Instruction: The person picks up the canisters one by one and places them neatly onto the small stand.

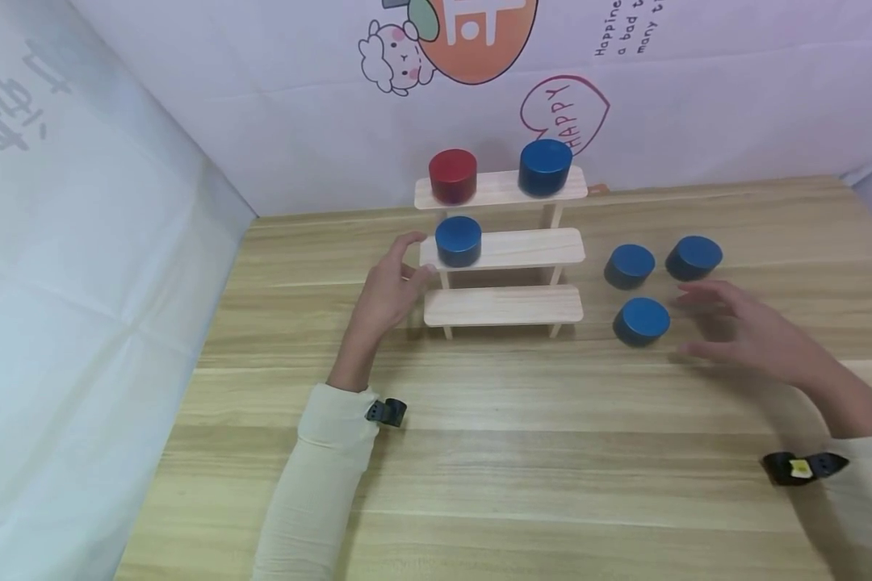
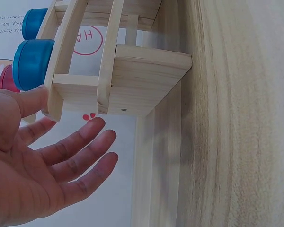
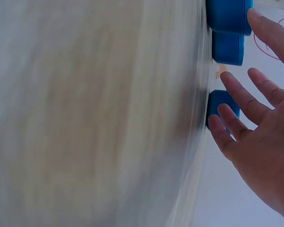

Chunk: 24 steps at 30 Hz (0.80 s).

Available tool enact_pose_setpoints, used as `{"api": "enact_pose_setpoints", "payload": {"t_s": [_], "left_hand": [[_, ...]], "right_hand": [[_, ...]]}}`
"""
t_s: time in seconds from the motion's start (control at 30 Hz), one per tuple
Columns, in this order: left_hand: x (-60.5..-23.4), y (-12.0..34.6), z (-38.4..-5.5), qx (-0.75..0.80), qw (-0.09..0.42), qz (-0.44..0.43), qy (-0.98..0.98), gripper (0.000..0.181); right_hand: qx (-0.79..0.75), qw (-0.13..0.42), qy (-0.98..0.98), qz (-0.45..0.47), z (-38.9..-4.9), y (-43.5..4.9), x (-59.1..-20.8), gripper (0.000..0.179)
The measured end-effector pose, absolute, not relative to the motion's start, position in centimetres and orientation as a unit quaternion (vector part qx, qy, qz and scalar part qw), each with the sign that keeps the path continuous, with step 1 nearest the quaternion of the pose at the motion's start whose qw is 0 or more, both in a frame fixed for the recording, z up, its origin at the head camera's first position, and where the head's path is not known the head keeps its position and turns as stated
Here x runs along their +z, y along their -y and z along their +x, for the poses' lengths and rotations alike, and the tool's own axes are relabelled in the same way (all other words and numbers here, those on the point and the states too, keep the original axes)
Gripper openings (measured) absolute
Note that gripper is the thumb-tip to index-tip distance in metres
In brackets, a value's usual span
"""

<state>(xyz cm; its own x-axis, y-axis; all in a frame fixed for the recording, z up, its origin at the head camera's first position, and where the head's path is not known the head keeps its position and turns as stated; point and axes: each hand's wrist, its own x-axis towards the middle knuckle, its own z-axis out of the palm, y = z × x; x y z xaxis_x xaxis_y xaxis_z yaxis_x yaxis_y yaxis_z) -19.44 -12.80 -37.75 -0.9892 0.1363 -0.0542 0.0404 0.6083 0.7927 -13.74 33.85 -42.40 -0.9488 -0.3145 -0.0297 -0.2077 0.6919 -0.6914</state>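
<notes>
A three-step wooden display rack (image 1: 509, 307) stands by the back wall. My left hand (image 1: 391, 294) is at the left end of its middle shelf, thumb and index finger at the board's edges, other fingers spread. Beside the thumb sits a round blue tin (image 1: 459, 242). On the top shelf are a red tin (image 1: 454, 177) at left and another blue tin (image 1: 545, 168) at right. My right hand (image 1: 752, 331), fingers apart and holding nothing, hovers right of three blue tins on the table: a near one (image 1: 642, 322), a left one (image 1: 629, 267) and a right one (image 1: 693, 258).
The wood-grain table (image 1: 509, 468) extends in front of the rack. A white printed cloth (image 1: 298, 105) hangs behind it, and another pale cloth (image 1: 80, 282) closes off the left side. Each wrist wears a black strap.
</notes>
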Motion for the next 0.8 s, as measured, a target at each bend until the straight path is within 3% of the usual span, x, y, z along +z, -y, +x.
{"api": "enact_pose_setpoints", "payload": {"t_s": [0.43, 0.8], "left_hand": [[-37.6, 12.7, -19.4, 0.453, 0.063, 0.037, -0.889, 0.052], [-37.7, 12.8, -19.4, 0.453, 0.061, 0.044, -0.889, 0.053]], "right_hand": [[-0.325, 0.074, -0.920, -0.205, -15.0, -32.1, -42.2, 0.074], [-0.340, 0.121, -0.915, -0.183, -15.8, -30.3, -42.1, 0.075]]}}
